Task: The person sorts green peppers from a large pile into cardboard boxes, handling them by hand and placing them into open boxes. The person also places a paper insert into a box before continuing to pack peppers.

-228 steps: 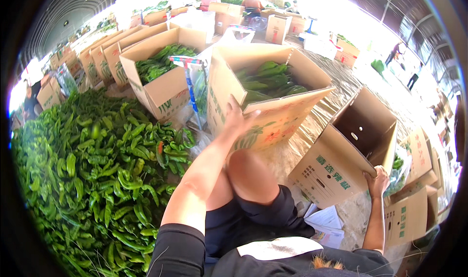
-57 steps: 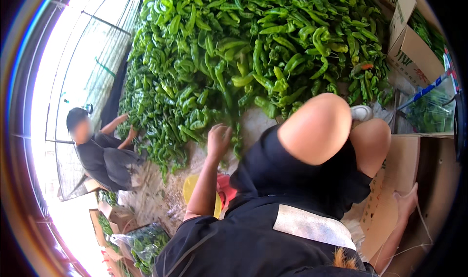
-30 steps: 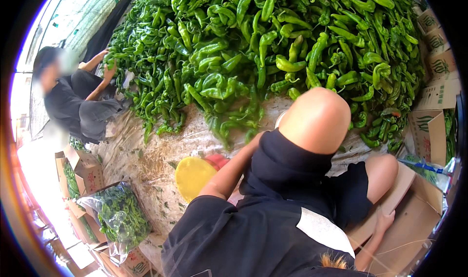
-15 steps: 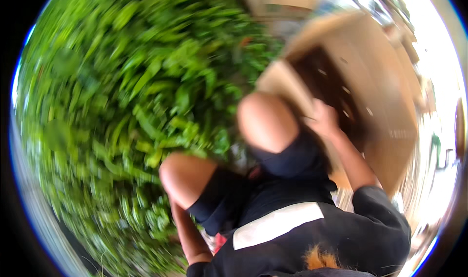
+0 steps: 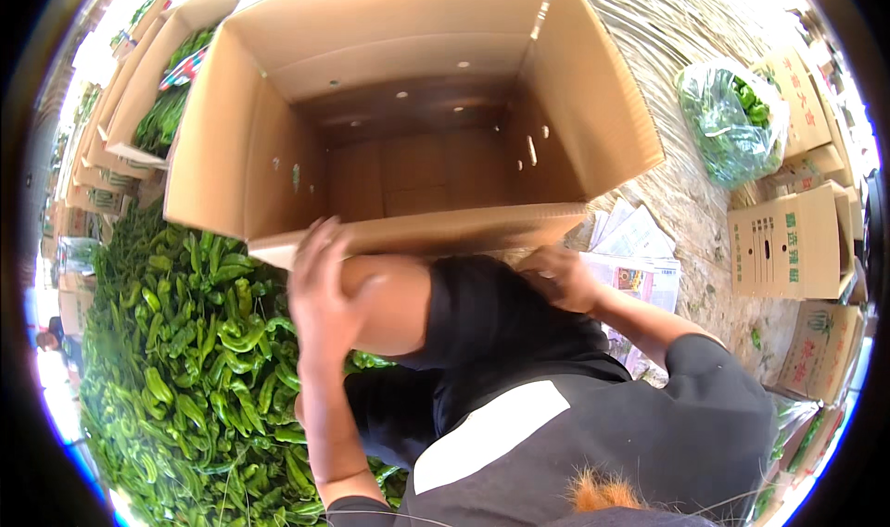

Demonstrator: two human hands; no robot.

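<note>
A large open cardboard box (image 5: 417, 179) stands in front of me, its flaps spread and its inside showing bare brown walls with small holes. My left hand (image 5: 324, 281), slightly blurred, is at the near left flap with its fingers apart, and the fingertips overlap the flap's edge. Whether they touch it I cannot tell. Below the box's near right edge, beside my thigh, my right hand (image 5: 565, 279) has its fingers curled in. What they hold, if anything, is hidden. A heap of green peppers (image 5: 204, 351) lies on the left, reaching up to my knee.
Newspaper sheets (image 5: 640, 258) lie on the ground right of my right hand. Farther right are a clear plastic bag of green peppers (image 5: 734, 124) and several printed cardboard boxes (image 5: 786, 244). Filled cartons (image 5: 139, 110) line the far left.
The view has swung right, and the box now stands ahead with its opening facing me. My right hand has left the flap edge; my left hand has risen from beside my knee to the box.
</note>
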